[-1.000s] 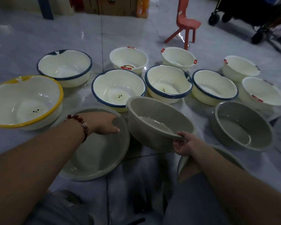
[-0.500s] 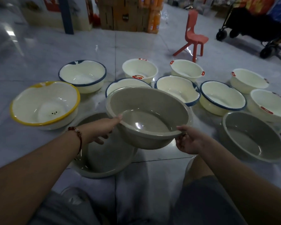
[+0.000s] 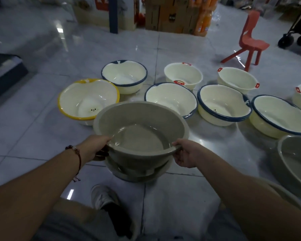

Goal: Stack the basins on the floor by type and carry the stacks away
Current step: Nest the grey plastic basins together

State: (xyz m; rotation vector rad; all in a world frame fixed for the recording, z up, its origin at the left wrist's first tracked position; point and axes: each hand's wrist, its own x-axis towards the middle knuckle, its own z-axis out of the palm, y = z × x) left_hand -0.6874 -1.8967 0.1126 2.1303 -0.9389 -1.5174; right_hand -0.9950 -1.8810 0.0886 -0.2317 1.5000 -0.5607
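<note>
Gripping grey basin (image 3: pixel 141 134) rim (near side): left hand (image 3: pixel 94 147), right hand (image 3: pixel 186 153); second grey basin (image 3: pixel 137 176) directly below.

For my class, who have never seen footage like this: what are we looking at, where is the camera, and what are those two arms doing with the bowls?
The camera sits on a person's head, looking down at their own arms. The left hand and right hand grip opposite rims of a round grey plastic basin, set over another grey basin beneath. On the shiny tiled floor lie cream basins: one yellow-rimmed, several blue-rimmed, some with red handles. A red plastic chair stands behind.
</note>
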